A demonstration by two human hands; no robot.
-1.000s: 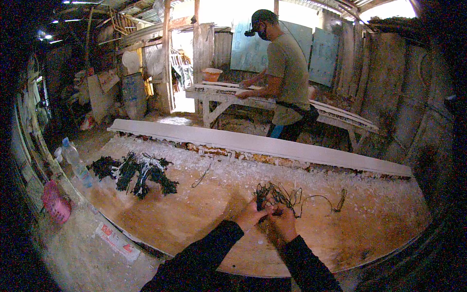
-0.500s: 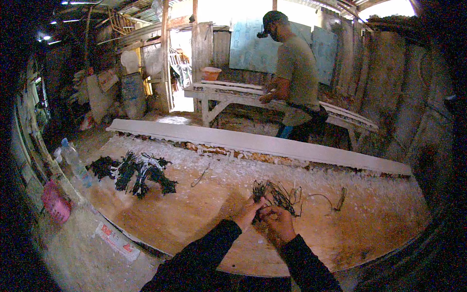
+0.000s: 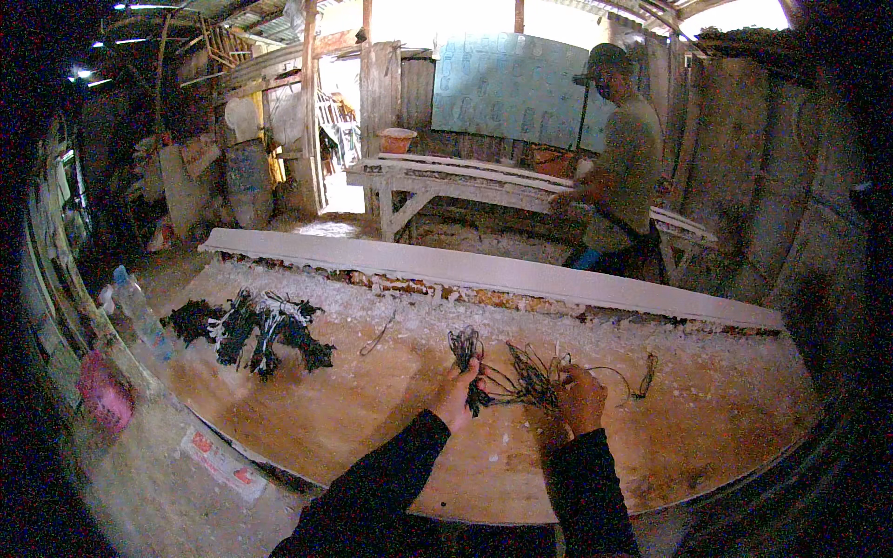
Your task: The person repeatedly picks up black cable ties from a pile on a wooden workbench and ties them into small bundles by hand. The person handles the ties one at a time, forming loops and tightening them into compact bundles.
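My left hand [image 3: 453, 398] is closed around a small bundle of dark, thin strands [image 3: 463, 344], which stands up above the fingers and hangs below them. The strands look like wire or string; I cannot tell which. My right hand [image 3: 583, 398] is at the right side of a loose tangle of similar strands [image 3: 532, 377] on the board [image 3: 372, 423]. Its fingers are bent together at the tangle, and what they pinch is too small to make out. Some strands stretch between the bundle and the tangle. Farther left lie several dark bundles [image 3: 270, 335] with pale strands among them.
A long white ledge [image 3: 484, 276] runs along the board's far edge, with white crumbs below it. Single strands [image 3: 645, 377] lie to the right. A plastic bottle [image 3: 139, 307] and a pink thing [image 3: 105, 395] are at the left. Beyond, a person [image 3: 625, 153] stands at a bench [image 3: 437, 177].
My hands have moved apart: the left slightly leftward with its bundle, the right rightward to the tangle's far side. The other person has moved right along the bench.
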